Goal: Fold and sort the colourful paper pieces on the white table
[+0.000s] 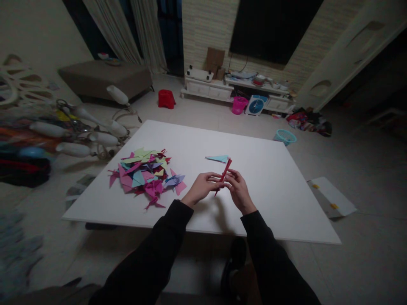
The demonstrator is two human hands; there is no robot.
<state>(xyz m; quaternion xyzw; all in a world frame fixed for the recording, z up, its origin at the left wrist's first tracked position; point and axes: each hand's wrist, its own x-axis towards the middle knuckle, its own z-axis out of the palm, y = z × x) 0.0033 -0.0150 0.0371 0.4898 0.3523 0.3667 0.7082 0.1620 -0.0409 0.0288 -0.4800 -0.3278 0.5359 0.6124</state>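
Observation:
Between my two hands, above the white table point(270, 199), is a narrow piece of folded red paper point(226, 168), tilted with its upper end to the right. My left hand point(203, 185) pinches it from the left, thumb and fingers closed on it. My right hand point(237, 188) has its fingertips on it from the other side. Just behind the hands, a folded light-blue paper point(216, 158) lies flat on the table. Left of my left hand is a heap of colourful folded paper cranes point(146, 173), pink, purple, green, blue and red.
A lamp with several white shades point(101, 137) stands close to the table's left side. Beyond the table are a red stool point(166, 99), a pink basket point(239, 105), a box fan point(256, 104) and a teal basket point(285, 137). A white board point(332, 197) lies to the right.

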